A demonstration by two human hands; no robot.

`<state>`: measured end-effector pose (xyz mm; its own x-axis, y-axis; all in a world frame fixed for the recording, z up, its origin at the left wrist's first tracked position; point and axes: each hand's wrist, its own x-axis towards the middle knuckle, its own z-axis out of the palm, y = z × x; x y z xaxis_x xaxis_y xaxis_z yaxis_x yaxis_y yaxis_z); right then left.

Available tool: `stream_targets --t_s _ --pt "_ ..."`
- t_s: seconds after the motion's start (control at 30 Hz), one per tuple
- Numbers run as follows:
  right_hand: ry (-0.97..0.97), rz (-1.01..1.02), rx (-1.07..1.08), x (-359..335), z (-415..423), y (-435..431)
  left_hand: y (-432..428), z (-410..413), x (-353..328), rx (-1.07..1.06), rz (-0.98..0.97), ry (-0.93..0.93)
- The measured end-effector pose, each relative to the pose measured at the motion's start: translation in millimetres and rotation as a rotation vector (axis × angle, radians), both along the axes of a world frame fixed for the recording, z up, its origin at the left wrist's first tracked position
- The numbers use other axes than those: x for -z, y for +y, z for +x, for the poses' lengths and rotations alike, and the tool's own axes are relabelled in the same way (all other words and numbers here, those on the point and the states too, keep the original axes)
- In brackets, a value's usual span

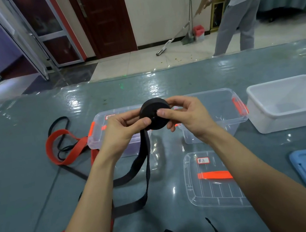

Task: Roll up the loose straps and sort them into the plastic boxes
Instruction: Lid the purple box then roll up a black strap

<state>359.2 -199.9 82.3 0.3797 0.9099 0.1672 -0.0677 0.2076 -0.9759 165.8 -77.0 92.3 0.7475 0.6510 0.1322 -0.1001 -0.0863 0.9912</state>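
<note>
Loose tail [141, 203] of the black strap lies looped on the table [29, 184] near me and rises to the roll [152, 106]. My left hand [122, 132] and right hand [185, 115] pinch the roll between them, above the table, flat face toward me. Left clear box [97, 122] and right clear box [224, 105] are behind it.

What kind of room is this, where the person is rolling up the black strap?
Probably a hall or workroom in a public building, not a home. A long table under a shiny plastic cover holds plastic boxes, the floor is tiled, and another person is cleaning it with a long-handled tool.
</note>
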Motion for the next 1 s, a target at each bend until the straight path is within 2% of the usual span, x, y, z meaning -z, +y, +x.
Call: stream_targets --t_s 0.07,0.2,0.3,0.4,0.47,0.7,0.9,1.0 --pt "-0.075 -0.056 -0.078 2 6 -3 1 -2 -2 -0.006 0.035 0.037" --pt "-0.492 -0.302 -0.169 -7 20 -6 6 -7 -10 0.054 0.127 0.211" --pt "-0.560 -0.366 -0.247 -15 21 -3 9 -5 -21 0.105 0.185 0.341" --pt "-0.522 -0.327 -0.317 -18 19 1 11 -4 -34 0.148 0.234 0.391" --pt "-0.417 -0.269 -0.314 -18 18 2 13 -4 -38 0.170 0.212 0.369" --pt "-0.132 -0.119 -0.173 -14 20 -1 10 -6 -18 0.038 0.072 0.103" --pt "-0.043 -0.043 -0.093 -5 17 -4 -3 -1 3 -0.057 -0.023 0.041" --pt "-0.022 -0.043 -0.102 0 16 -3 -2 0 -1 -0.074 0.019 0.051"
